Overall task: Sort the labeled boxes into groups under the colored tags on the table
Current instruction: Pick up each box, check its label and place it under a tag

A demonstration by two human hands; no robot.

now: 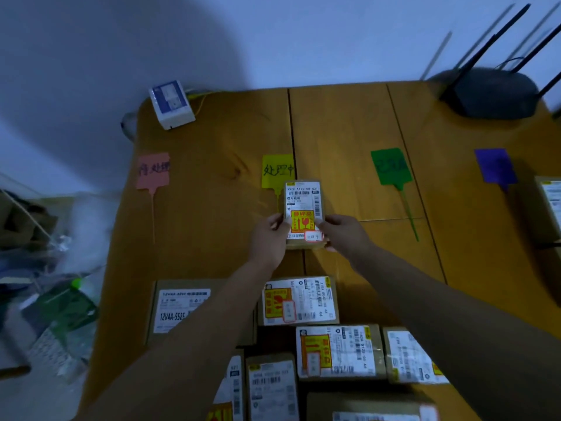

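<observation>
Wooden table (212,238): plank top, set against a pale wall.
Tags: four in a row across the table, pink (152,171), yellow (277,170), green (391,166), purple (495,165).
Held box (303,212): one, small, labelled, just below the yellow tag and overlapping its lower edge.
Left hand (268,240): fingers pinching the box's left edge.
Right hand (344,233): fingers pinching the box's right edge.
Near boxes (299,300): seven counted at the near edge, packed close, some cut off by the frame.
Far-right box (551,205): one, below the purple tag.
Back left: one white device (171,104).
Back right: one dark router (491,92) with antennas.
</observation>
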